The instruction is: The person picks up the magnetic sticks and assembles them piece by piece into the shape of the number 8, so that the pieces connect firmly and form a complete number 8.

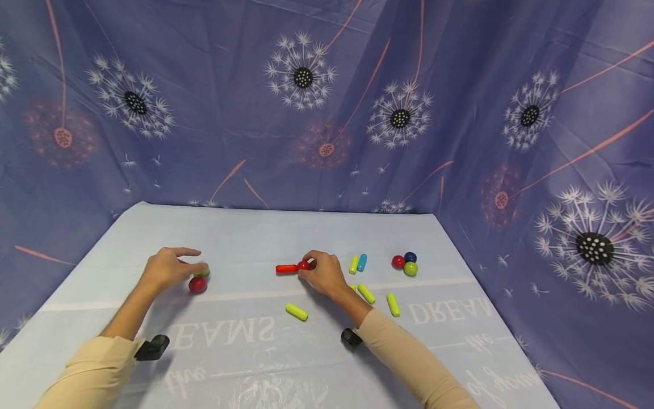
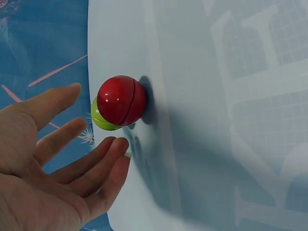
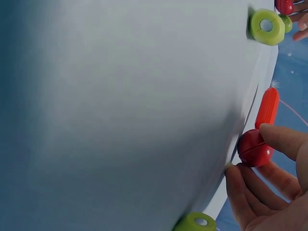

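We list: right hand [image 1: 324, 275] pinching a glossy red plastic ball [image 1: 304, 264], seemingly steadying it against a ridged orange-red plastic stick [image 1: 286, 268], toward the white cloth-covered table's [image 1: 240, 238] far edge; left hand [image 1: 166, 270] spread, left-edge side.

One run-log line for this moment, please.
Left hand: near red ball and green ball, holding nothing | Right hand: grip on second red ball, beside orange-red stick

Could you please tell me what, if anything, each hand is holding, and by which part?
The right hand pinches the red ball beside the red stick by opposite sides, between its fingers; the left hand holds nothing.
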`<state>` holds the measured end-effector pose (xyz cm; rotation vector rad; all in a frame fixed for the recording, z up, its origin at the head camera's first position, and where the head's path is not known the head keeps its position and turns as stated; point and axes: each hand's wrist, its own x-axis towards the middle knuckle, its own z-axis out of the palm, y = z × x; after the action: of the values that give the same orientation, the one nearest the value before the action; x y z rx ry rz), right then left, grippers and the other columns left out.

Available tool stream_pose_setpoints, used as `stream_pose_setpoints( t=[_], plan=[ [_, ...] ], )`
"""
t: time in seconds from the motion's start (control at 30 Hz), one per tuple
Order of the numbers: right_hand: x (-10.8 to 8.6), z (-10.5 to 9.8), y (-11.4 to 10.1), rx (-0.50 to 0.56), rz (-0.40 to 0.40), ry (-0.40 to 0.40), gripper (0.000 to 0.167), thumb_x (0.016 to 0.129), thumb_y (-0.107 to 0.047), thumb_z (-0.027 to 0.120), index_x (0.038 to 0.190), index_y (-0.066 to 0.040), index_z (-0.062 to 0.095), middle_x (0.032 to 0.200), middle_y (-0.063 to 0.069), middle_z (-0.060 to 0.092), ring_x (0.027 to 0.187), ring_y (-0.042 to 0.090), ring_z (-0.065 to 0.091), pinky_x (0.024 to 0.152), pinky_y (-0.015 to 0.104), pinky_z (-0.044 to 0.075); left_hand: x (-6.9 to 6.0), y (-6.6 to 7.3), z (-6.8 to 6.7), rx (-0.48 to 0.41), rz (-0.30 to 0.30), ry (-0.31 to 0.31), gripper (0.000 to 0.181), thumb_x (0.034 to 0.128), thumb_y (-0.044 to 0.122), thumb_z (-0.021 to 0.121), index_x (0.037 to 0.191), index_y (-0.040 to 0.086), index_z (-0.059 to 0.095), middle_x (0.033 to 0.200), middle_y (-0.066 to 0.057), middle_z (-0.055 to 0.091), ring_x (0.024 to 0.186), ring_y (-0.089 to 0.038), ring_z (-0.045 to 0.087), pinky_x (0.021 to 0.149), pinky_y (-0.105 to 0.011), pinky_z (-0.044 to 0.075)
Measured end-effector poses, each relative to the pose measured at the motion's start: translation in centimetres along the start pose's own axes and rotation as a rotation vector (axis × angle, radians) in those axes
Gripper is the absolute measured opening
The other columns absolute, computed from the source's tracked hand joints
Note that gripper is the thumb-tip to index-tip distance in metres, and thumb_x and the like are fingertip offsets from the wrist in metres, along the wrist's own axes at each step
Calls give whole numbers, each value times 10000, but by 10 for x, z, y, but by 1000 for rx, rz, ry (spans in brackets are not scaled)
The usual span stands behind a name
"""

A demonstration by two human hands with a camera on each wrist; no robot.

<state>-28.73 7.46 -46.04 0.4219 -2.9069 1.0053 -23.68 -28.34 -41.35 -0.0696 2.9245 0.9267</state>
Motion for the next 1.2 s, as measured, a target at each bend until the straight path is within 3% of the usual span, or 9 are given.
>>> stream_pose_setpoints(
  t=[0.13,0.33,0.7,1.0,1.2],
  plan=[
    [0,0,2,3,-4,-2,282,868,-235,807,1122,-135,734,895,10,740,783,124,624,722,282,526,1,2,-1,-8,-5,-17,579,910,401,719,1308,-15,650,990,-213,766,873,-282,725,682,-356,485],
    [2,1,1,10,-3,-9,296,872,-234,802,1139,-130,729,913,13,742,790,125,624,726,275,529,0,0,-3,-10,-14,-21,529,917,365,707,1277,-19,669,848,-130,780,881,-276,703,711,-357,459],
    [-2,-1,0,20,12,-17,292,873,-235,804,1134,-127,730,925,28,747,803,141,630,723,279,535,3,-12,5,-21,-35,14,516,861,337,784,1227,-17,698,1101,-284,723,1054,-488,639,745,-419,498],
    [-2,-1,1,14,24,-12,292,878,-242,798,1142,-136,732,927,19,745,801,135,627,725,273,532,6,-13,8,-35,-50,22,493,867,309,782,1227,-16,698,1113,-290,715,1050,-483,630,735,-397,473],
    [-1,-1,1,16,8,-8,276,872,-231,803,1119,-130,737,918,24,750,799,137,635,719,282,531,6,-11,6,-28,-26,39,477,860,296,782,1211,-19,706,1084,-281,727,1002,-450,663,692,-346,481]
  ],
)
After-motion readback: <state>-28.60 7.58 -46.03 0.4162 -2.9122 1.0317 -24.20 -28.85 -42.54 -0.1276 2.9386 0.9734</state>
